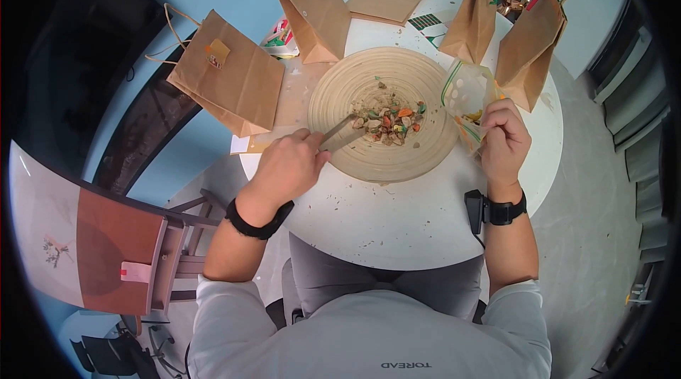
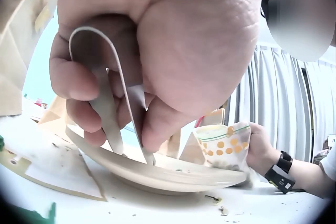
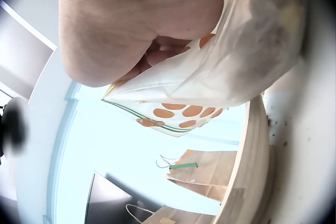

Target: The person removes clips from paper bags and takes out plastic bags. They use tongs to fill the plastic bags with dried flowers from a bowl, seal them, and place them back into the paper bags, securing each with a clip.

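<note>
On a round wooden plate (image 1: pixel 340 81) lies a heap of mixed stones (image 1: pixel 390 125), grey, orange and green. The left hand (image 1: pixel 287 168) grips metal tongs (image 1: pixel 340 134), whose tips reach the heap's left edge; in the left wrist view the tongs (image 2: pixel 108 113) show their bent end within the fingers of the left hand (image 2: pixel 194 40). At the plate's right side, the right hand (image 1: pixel 505 141) pinches a dotted zip bag (image 1: pixel 468 92) with some contents low in it. The right wrist view shows the bag (image 3: pixel 184 82) bulging beside the right hand (image 3: pixel 126 24).
Brown paper bags stand at the left (image 1: pixel 227 74), back (image 1: pixel 316 14) and right (image 1: pixel 528 49) of the white table (image 1: pixel 383 230). Another paper bag (image 1: pixel 386 0) lies flat at the back, near a dark green card (image 1: pixel 425 22). Small crumbs dot the tabletop.
</note>
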The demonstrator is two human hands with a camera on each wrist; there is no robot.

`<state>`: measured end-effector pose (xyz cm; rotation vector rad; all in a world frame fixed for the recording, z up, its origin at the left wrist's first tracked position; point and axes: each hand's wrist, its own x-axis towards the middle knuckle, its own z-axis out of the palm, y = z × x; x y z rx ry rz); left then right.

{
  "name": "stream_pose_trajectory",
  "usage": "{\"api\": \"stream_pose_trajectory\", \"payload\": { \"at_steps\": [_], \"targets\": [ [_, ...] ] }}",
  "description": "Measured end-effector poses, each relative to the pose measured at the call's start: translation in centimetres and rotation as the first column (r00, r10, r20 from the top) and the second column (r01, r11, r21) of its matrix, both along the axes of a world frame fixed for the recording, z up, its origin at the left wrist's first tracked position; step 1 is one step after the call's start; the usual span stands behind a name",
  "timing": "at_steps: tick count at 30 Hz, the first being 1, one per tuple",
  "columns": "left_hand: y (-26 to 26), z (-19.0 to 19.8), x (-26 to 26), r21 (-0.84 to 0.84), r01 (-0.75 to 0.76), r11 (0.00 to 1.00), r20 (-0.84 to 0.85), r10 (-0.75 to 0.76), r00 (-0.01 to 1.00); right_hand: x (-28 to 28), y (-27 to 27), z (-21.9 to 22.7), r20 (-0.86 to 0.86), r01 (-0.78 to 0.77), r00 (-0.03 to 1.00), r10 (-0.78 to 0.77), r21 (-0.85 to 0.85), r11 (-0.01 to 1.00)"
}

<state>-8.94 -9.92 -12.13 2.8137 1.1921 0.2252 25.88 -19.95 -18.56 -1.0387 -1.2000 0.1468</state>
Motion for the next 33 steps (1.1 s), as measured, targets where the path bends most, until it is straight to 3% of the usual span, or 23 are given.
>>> {"api": "stream_pose_trajectory", "payload": {
  "at_steps": [4,19,28,33],
  "targets": [
    [-1.5,-0.3,1.2,-0.034,-0.009,0.999,0.030,0.010,0.999,-0.1,0.0,0.1,0.017,-0.002,1.000,0.002,0.001,1.000],
    [-3.0,-1.1,3.4,0.132,-0.003,0.991,0.036,-0.002,0.999,-0.4,-0.2,0.7,0.052,-0.079,0.995,0.083,-0.077,0.994],
    [-2.3,1.8,5.0,0.145,0.022,0.989,0.239,-0.057,0.969,-0.6,-0.3,1.0,0.118,-0.128,0.983,0.138,-0.088,0.988],
    [-2.9,2.6,9.2,0.107,0.198,0.974,0.368,-0.224,0.902,-0.4,-0.3,0.8,0.134,-0.199,0.968,0.211,-0.097,0.975]
  ]
}}
